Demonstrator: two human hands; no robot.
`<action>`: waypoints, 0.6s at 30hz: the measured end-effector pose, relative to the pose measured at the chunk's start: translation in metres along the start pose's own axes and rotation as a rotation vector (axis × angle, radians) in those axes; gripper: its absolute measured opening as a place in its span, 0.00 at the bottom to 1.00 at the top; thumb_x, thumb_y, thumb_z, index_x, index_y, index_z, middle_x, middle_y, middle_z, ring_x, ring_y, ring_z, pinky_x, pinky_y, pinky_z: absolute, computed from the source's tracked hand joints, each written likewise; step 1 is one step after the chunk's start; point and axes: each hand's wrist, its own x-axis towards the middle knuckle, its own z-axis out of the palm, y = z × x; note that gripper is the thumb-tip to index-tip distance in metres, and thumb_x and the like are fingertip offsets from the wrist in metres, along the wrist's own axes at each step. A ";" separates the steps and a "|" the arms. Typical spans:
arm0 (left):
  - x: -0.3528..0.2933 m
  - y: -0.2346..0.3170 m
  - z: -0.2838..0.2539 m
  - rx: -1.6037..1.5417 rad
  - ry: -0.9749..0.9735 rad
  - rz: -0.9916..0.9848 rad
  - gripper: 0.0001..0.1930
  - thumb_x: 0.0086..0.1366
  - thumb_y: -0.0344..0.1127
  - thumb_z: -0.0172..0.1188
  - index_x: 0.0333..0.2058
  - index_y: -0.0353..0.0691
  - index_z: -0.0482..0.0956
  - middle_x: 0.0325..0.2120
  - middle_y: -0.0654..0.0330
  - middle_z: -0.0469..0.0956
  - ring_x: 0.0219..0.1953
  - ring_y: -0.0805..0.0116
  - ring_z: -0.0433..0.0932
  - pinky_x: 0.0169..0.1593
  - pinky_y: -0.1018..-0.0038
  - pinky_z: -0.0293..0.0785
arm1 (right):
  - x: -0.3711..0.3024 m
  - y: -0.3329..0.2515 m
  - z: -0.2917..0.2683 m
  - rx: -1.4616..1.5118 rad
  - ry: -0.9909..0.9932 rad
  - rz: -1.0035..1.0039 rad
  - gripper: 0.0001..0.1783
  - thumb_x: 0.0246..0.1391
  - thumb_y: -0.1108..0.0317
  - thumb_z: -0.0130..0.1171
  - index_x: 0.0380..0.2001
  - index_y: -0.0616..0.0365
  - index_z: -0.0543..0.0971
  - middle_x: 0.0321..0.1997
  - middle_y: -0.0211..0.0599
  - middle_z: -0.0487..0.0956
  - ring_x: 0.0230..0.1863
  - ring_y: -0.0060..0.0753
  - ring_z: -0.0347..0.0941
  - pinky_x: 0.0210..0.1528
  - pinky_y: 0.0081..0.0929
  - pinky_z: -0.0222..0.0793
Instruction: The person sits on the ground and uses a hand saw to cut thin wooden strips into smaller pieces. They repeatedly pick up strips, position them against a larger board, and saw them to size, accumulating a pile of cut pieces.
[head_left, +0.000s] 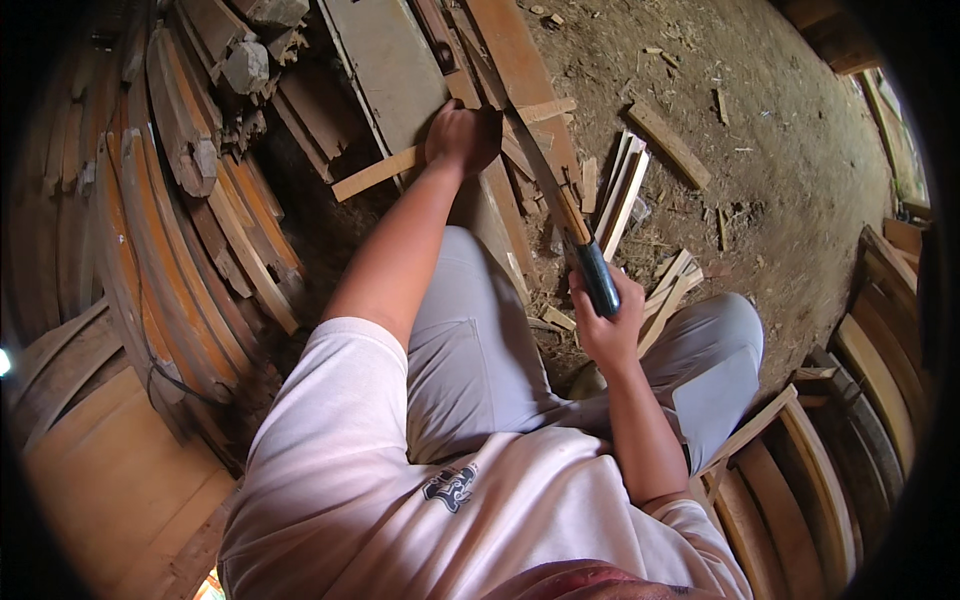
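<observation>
Left hand [464, 137] grips a strip [380, 172] overhanging board [388, 72] edges, right hand [612, 315] a bladed tool [598, 278] near open dirt [785, 170].

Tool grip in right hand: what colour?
The grip is blackish green; best in head view.

Two bare hands, the left [462, 142] and the right [612, 312], and one long-bladed tool [572, 215] with one dark handle. One pale wooden strip [378, 173] crosses under the left hand. One wide grey board [392, 75] and one reddish-brown plank [528, 60] make two broad pieces ahead. On the ground: one flat offcut [670, 146], two short thin sticks [721, 228], and two clusters of pale lath — at least two pieces in the farther cluster [622, 195], at least three in the nearer [672, 292]. Two timber piles, left [180, 290] and right [780, 490] — too crowded to count by piece.
</observation>
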 end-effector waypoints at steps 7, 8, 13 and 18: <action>0.001 0.013 -0.017 -0.002 0.014 -0.035 0.14 0.68 0.38 0.51 0.30 0.42 0.84 0.27 0.51 0.84 0.32 0.49 0.82 0.52 0.60 0.72 | 0.001 -0.005 -0.001 0.052 -0.004 0.100 0.05 0.47 0.72 0.62 0.28 0.63 0.80 0.17 0.37 0.73 0.18 0.28 0.70 0.27 0.26 0.67; 0.002 0.017 -0.020 -0.003 -0.003 -0.041 0.14 0.68 0.39 0.51 0.30 0.42 0.84 0.27 0.52 0.84 0.33 0.49 0.82 0.52 0.60 0.72 | 0.001 -0.003 -0.001 0.050 -0.006 0.095 0.05 0.47 0.72 0.62 0.28 0.64 0.80 0.17 0.37 0.73 0.18 0.28 0.70 0.27 0.26 0.67; -0.001 0.005 -0.010 0.006 0.012 -0.055 0.11 0.62 0.37 0.55 0.25 0.43 0.84 0.26 0.50 0.83 0.34 0.49 0.81 0.52 0.62 0.71 | -0.001 0.000 0.002 0.103 0.021 0.135 0.05 0.47 0.73 0.61 0.27 0.63 0.80 0.17 0.36 0.73 0.19 0.27 0.70 0.27 0.25 0.67; -0.009 -0.026 0.024 0.021 0.158 -0.096 0.14 0.66 0.39 0.53 0.26 0.40 0.83 0.25 0.47 0.83 0.36 0.49 0.82 0.50 0.61 0.73 | 0.000 -0.001 0.004 0.136 -0.004 0.112 0.04 0.47 0.74 0.59 0.27 0.63 0.80 0.18 0.34 0.75 0.20 0.24 0.71 0.28 0.24 0.67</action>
